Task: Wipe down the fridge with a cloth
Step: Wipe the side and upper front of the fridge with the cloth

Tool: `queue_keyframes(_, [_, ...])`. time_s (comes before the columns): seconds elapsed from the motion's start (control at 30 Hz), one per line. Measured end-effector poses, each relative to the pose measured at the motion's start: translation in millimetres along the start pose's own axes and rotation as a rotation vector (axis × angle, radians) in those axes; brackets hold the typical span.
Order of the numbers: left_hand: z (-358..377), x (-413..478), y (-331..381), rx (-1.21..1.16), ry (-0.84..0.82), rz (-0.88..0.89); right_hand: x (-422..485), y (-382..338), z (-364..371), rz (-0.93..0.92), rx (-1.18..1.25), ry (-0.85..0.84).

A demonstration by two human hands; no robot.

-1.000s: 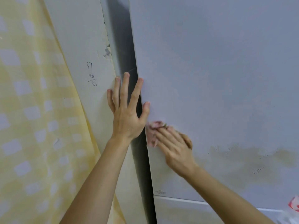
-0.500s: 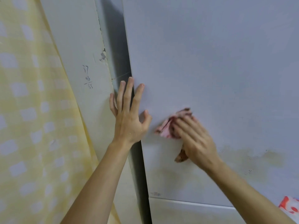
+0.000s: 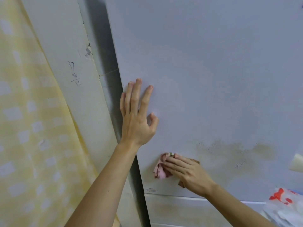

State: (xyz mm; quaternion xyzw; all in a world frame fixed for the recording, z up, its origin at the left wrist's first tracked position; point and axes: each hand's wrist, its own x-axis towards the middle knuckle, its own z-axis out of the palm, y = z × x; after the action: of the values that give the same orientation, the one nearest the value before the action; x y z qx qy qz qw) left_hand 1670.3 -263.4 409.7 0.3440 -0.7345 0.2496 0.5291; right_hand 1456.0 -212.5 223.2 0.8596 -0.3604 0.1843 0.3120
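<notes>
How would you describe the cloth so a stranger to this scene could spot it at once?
Start at the pale fridge door filling the right of the view. Near its lower left corner, the right hand presses a small crumpled cloth. It is the only pink thing on the door.

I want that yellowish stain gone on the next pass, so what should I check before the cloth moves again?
1. Cloth pressed against the fridge door under the right hand: ok.
2. Left hand flat on the door as a brace: ok.
3. Left hand out of the path: ok, it is above and left of the cloth.
4. Stain wiped: not ok, it shows to the right of the cloth.
5. Cloth clean enough: cannot tell.
6. Plastic bag clear of the stroke: ok, it is below the stain.
</notes>
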Motion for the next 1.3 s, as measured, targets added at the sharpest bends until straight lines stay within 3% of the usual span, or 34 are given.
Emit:
queue_keyframes(0.1, [4.7, 0.3, 8.1, -0.016, -0.01, 0.023, 6.6, 21.6, -28.0, 0.025, 0.021, 0.176])
queue_keyframes(0.27, [13.1, -4.3, 25.0, -0.023, -0.041, 0.011, 33.3, 75.9, -97.8, 0.265, -0.078, 0.489])
queue_keyframes(0.4, [17.6, -10.7, 31.1, -0.024, -0.048, -0.022, 41.9, 69.4, -90.3, 0.407, -0.063, 0.628])
queue_keyframes(0.57, [26.2, -27.8, 36.4, -0.035, -0.054, -0.047, 11.4, 45.7, -45.1, 0.337, -0.041, 0.547])
queue_keyframes(0.77, [35.7, -61.2, 44.1, -0.016, -0.111, -0.083, -49.5, 33.5, -17.8, 0.121, -0.032, 0.193])
queue_keyframes(0.87, [37.2, -73.0, 44.5, -0.015, -0.129, -0.097, -44.4, 49.6, -35.3, 0.172, -0.028, 0.282])
queue_keyframes(1.0, [42.6, -85.4, 52.2, -0.012, -0.129, -0.134, -3.1, 73.4, -86.2, 0.467, 0.027, 0.536])
queue_keyframes(1.1, [47.5, -93.1, 58.2, -0.013, -0.122, -0.163, 17.4, 67.0, -90.4, 0.599, 0.015, 0.625])
queue_keyframes(1.2, [48.4, -95.5, 59.9, -0.013, -0.119, -0.173, 1.8, 51.2, -57.8, 0.566, -0.022, 0.626])
queue_keyframes(1.3, [50.1, -97.7, 60.9, -0.017, -0.127, -0.176, -34.7, 31.2, -17.2, 0.464, -0.013, 0.5])
